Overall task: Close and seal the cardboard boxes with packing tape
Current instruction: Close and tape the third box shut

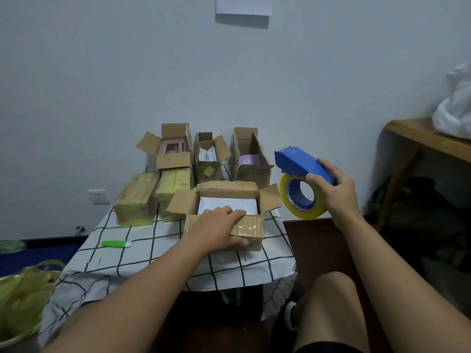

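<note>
The open box (224,212) sits at the near middle of the checked cloth (163,253), its flaps spread and a white packet (229,206) seen inside. Its near flap is gripped by the left hand (216,230), the fingers laid over the top edge and the thumb pressed against the taped front face. The tape dispenser (303,164), blue with a yellow roll (300,197) hung beneath it, is held in the right hand (331,189), raised in the air to the right of the box and clear of the table; the fingers are curled round its handle.

Behind the open box, three more boxes (211,156) are stood in a row with flaps up, each with something inside. To the left, two sealed boxes (137,197), wrapped in yellowish tape, are set side by side. A green cutter (116,244) lies on the cloth, near left of the hand. A wooden table (428,138) with a white bag (456,110) on it is seen at far right, and a wad of yellow tape (23,291) at the lower left.
</note>
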